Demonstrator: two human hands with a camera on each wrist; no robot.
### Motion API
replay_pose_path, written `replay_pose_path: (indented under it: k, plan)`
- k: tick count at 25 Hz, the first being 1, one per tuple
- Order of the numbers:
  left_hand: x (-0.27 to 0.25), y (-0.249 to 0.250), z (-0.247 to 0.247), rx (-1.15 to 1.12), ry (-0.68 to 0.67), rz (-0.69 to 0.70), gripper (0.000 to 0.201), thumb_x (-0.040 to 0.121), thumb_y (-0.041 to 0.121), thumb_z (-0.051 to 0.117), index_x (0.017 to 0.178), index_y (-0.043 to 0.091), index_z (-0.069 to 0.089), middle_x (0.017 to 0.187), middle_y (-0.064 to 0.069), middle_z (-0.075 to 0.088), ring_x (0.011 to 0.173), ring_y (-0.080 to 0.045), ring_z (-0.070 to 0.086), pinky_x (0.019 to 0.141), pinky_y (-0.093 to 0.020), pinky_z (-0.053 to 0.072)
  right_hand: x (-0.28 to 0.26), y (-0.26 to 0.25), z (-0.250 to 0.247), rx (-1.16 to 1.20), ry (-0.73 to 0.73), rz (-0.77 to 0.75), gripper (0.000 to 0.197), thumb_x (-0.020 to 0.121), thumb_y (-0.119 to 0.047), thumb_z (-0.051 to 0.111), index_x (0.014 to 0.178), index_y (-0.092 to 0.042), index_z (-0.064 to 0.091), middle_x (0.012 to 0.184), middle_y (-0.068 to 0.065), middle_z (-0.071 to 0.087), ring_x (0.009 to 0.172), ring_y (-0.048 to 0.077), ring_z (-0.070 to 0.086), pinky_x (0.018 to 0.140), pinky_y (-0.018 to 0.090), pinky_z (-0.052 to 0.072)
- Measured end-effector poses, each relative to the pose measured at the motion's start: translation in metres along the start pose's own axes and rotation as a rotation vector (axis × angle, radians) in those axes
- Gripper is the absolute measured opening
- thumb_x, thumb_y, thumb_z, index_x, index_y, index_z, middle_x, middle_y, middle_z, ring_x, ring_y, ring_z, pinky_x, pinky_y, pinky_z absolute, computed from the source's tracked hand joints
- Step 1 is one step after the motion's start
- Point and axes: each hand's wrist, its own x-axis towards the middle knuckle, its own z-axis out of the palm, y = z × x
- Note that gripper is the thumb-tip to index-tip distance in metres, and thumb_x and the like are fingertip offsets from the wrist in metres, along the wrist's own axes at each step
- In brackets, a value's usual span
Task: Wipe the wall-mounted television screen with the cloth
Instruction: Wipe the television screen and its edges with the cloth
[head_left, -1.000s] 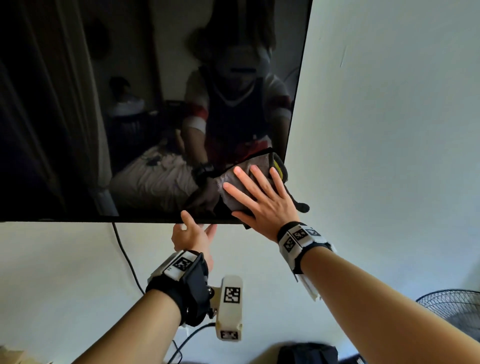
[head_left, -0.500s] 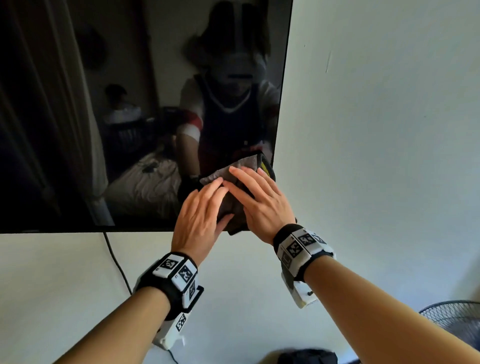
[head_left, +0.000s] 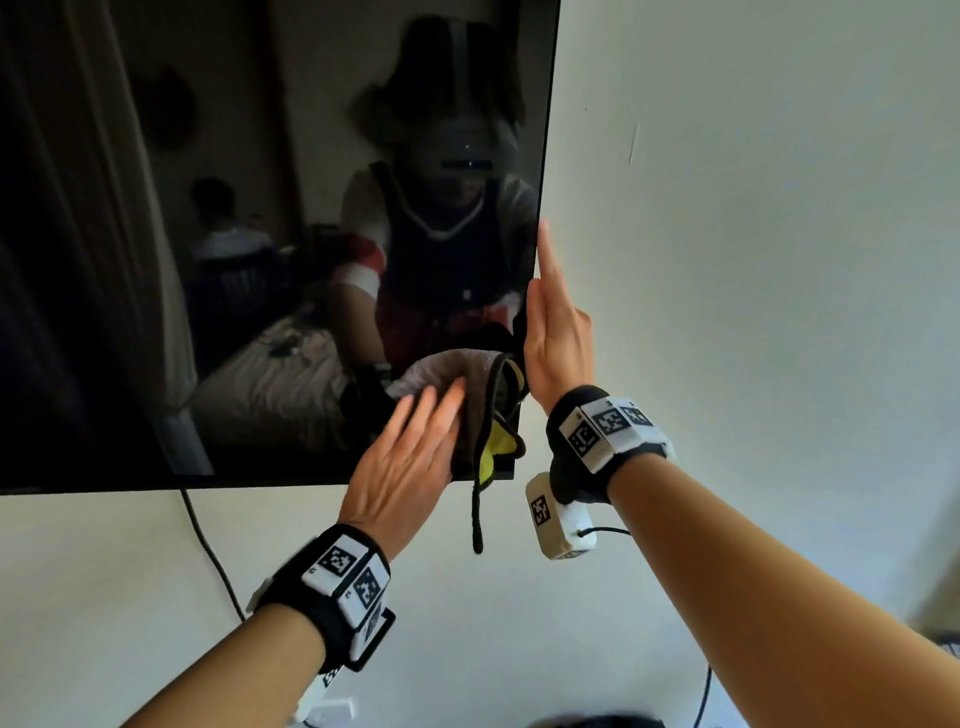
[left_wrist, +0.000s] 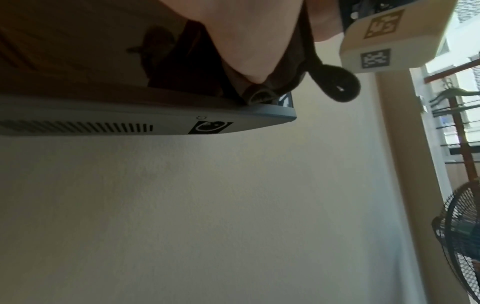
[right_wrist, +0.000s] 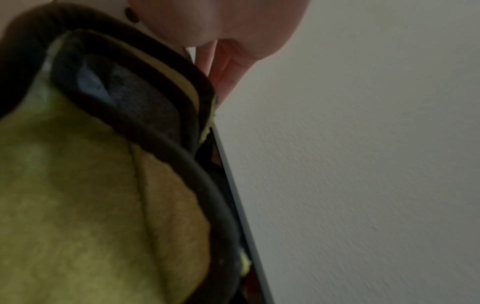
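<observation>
Plainly, left hand (head_left: 410, 457) flat pressing cloth (head_left: 483, 410) on television (head_left: 208, 234), right hand (head_left: 558, 332) outstretched along its edge (no legible writing).

Pale wall (head_left: 753, 260), fan (left_wrist: 459, 236), window (left_wrist: 465, 115)

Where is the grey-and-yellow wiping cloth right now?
In the head view, the grey-and-yellow wiping cloth sits on the black television screen at its lower right corner, pressed by the left hand, beside the right hand.
</observation>
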Motion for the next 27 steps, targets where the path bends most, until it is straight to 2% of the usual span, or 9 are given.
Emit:
replay_pose_path:
  k: [3,5,7,10,12,16,22,24,27]
  plan:
    - [0.008,0.005,0.0,0.067,-0.006,0.057,0.044,0.099,0.003,0.038,0.142,-0.006,0.043,0.159,-0.019,0.026,0.141,-0.032,0.033,0.119,-0.044,0.025,0.0,0.001,-0.001,-0.002,-0.01,-0.007,0.053,0.1,-0.026,0.027,0.152,-0.032,0.017,0.058,0.02,0.052,0.047,0.028,0.046,0.049,0.027,0.035]
    - [0.013,0.005,-0.001,0.146,-0.003,0.077,0.045,0.099,0.001,0.028,0.14,-0.007,0.043,0.158,-0.021,0.027,0.141,-0.034,0.033,0.12,-0.044,0.024,0.0,0.004,-0.001,0.003,-0.013,-0.033,0.053,0.101,-0.025,0.028,0.152,-0.03,0.017,0.057,0.018,0.052,0.045,0.021,0.044,0.049,0.021,0.034]
    - [0.016,-0.001,-0.001,0.122,-0.016,0.089,0.048,0.094,0.002,0.035,0.142,-0.003,0.04,0.159,-0.02,0.026,0.143,-0.034,0.03,0.122,-0.043,0.02,0.002,0.007,-0.003,0.02,-0.013,-0.059,0.052,0.102,-0.022,0.029,0.152,-0.028,0.017,0.054,0.011,0.05,0.046,0.017,0.043,0.049,0.015,0.032]
    - [0.021,-0.012,-0.007,0.033,-0.037,0.093,0.061,0.088,0.01,0.041,0.149,0.01,0.036,0.16,-0.013,0.025,0.144,-0.032,0.028,0.122,-0.042,0.014,0.006,0.008,-0.005,0.031,-0.022,-0.079,0.053,0.101,-0.023,0.029,0.151,-0.029,0.013,0.049,-0.003,0.041,0.044,0.008,0.042,0.049,0.01,0.031]
    - [0.025,-0.015,-0.013,-0.032,-0.052,0.047,0.065,0.088,0.018,0.041,0.153,0.014,0.032,0.162,-0.011,0.024,0.145,-0.031,0.026,0.121,-0.042,0.019,0.007,0.007,-0.006,0.029,-0.026,-0.094,0.053,0.101,-0.024,0.029,0.15,-0.031,0.01,0.048,-0.003,0.04,0.044,0.011,0.044,0.049,0.012,0.033]
    - [0.039,-0.025,-0.01,-0.015,0.001,-0.032,0.063,0.102,0.051,0.041,0.15,0.011,0.038,0.161,-0.012,0.031,0.145,-0.033,0.029,0.119,-0.043,0.025,0.011,0.009,-0.008,0.011,-0.029,-0.115,0.052,0.102,-0.021,0.03,0.152,-0.028,0.016,0.048,0.014,0.046,0.048,0.022,0.045,0.049,0.017,0.035]
    - [0.061,-0.051,-0.013,0.067,0.034,-0.099,0.063,0.101,0.059,0.035,0.157,0.032,0.022,0.163,-0.007,0.023,0.145,-0.032,0.026,0.123,-0.04,0.013,0.017,0.006,-0.011,0.0,-0.062,-0.147,0.055,0.099,-0.023,0.028,0.151,-0.031,0.012,0.049,0.012,0.05,0.047,0.021,0.047,0.056,0.032,0.044]
    - [0.061,-0.048,-0.014,0.059,0.005,-0.133,0.063,0.101,0.059,0.034,0.157,0.032,0.022,0.164,-0.007,0.021,0.145,-0.034,0.026,0.122,-0.042,0.012,0.023,0.004,-0.01,-0.001,-0.037,-0.163,0.057,0.097,-0.019,0.029,0.15,-0.03,0.011,0.048,0.01,0.048,0.048,0.022,0.047,0.055,0.029,0.043]
    - [0.049,-0.035,-0.012,0.071,-0.031,-0.033,0.068,0.098,0.059,0.039,0.157,0.032,0.02,0.165,-0.005,0.016,0.145,-0.033,0.026,0.122,-0.041,0.01,0.028,0.001,-0.008,0.007,-0.01,-0.149,0.056,0.096,-0.023,0.028,0.148,-0.033,0.009,0.047,0.003,0.043,0.05,0.022,0.046,0.053,0.023,0.038]
